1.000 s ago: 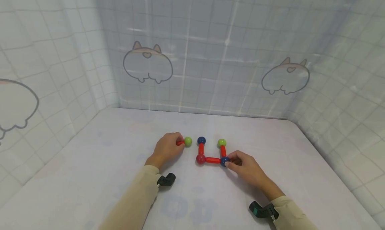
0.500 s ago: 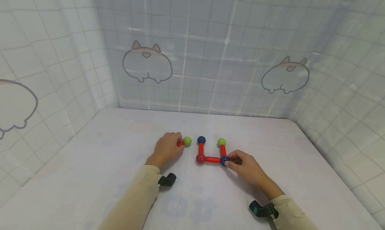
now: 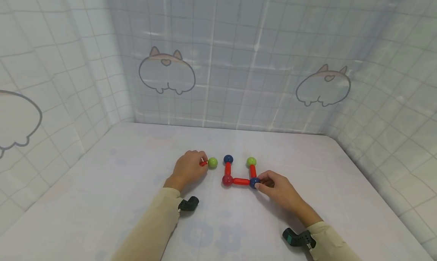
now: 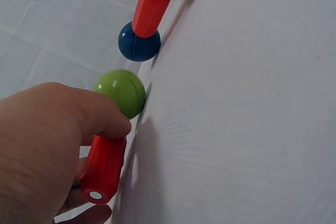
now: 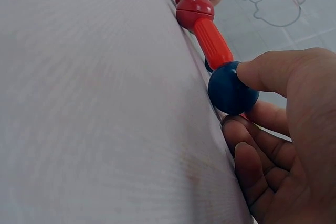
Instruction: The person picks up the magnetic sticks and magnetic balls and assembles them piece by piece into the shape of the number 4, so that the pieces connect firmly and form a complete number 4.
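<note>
My left hand (image 3: 189,168) pinches a red rod (image 4: 105,169) between thumb and fingers. A green ball (image 3: 212,162) sits at the rod's right end; the thumb covers much of that joint in the left wrist view. Right of it on the table lies a U-shaped figure of red rods and balls. Its corners are a red ball (image 3: 227,180) and a blue ball (image 5: 233,88), joined by a red rod (image 3: 241,181). Another blue ball (image 3: 228,159) tops the left arm, a second green ball (image 3: 251,161) the right arm. My right hand (image 3: 278,189) holds the corner blue ball by thumb and fingers.
A pale cloth covers the table (image 3: 218,223). Tiled-pattern curtains with animal drawings stand behind it (image 3: 235,101) and on both sides. Each wrist wears a dark band with a small device.
The green ball by my left hand has shifted slightly, first left and then a little toward me. My right hand and the U-shaped figure stay practically in place.
</note>
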`<state>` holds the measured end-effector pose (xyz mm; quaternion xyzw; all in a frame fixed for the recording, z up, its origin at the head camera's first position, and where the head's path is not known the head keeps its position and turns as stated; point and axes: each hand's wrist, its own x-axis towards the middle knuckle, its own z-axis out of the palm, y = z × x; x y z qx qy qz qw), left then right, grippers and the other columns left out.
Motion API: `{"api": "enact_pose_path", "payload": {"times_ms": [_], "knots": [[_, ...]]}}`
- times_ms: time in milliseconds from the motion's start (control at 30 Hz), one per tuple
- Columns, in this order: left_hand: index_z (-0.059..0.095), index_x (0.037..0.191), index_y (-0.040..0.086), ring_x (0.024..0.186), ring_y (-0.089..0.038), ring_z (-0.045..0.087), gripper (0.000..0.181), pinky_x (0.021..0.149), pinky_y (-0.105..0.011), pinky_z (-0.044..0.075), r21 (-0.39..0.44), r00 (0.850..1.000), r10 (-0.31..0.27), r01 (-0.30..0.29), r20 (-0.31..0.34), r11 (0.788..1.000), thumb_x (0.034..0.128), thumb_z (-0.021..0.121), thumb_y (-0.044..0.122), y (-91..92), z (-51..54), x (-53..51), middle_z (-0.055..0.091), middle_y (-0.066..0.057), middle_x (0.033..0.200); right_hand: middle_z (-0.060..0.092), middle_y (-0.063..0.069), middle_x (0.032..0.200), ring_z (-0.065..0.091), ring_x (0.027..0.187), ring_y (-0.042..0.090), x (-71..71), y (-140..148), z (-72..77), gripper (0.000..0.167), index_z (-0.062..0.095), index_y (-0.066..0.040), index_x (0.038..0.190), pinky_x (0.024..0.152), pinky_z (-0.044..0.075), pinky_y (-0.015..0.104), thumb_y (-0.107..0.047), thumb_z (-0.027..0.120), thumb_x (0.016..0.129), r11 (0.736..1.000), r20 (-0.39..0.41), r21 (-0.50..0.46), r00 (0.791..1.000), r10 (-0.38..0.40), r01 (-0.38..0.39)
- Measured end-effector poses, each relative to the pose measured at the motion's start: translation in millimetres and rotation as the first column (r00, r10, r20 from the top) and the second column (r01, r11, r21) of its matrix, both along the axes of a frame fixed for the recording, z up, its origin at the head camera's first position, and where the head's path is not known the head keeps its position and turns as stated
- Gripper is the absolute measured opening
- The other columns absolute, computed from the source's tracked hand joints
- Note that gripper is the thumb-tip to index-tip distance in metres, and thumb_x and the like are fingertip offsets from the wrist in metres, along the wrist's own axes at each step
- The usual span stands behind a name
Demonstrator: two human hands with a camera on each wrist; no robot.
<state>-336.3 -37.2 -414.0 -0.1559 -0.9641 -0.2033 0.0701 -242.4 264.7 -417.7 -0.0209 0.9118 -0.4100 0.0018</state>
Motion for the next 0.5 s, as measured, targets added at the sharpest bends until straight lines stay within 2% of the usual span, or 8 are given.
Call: {"api": "enact_pose_path", "payload": {"times_ms": [167, 500], "knots": [[0.07, 0.104, 0.015, 0.084, -0.019, 0.053, 0.017, 0.074, -0.035, 0.05, -0.009, 1.0, 0.003, -0.003, 0.002, 1.0, 0.089, 0.07, 0.022, -0.2, 1.5, 1.7, 0.06, 0.003, 0.082, 0.067, -0.004, 0.096, 0.061, 0.09, 0.016, 0.1, -0.6, -1.1, 0.021, 0.067, -0.016, 0.108, 0.078, 0.054, 0.033, -0.023, 0.075, 0.09, 1.0, 0.005, -0.004, 1.0, -0.005, 0.005], [0.07, 0.107, 0.014, 0.083, -0.019, 0.054, 0.018, 0.077, -0.036, 0.051, 0.06, 0.998, 0.046, -0.048, 0.031, 0.997, 0.0915, 0.065, 0.024, -1.0, 1.5, 2.1, 0.06, 0.001, 0.086, 0.067, -0.003, 0.097, 0.061, 0.09, 0.016, 0.6, -0.9, -0.5, 0.023, 0.067, -0.014, 0.109, 0.078, 0.055, 0.033, -0.023, 0.075, 0.091, 1.0, 0.002, -0.018, 1.0, -0.001, 0.001]]}}
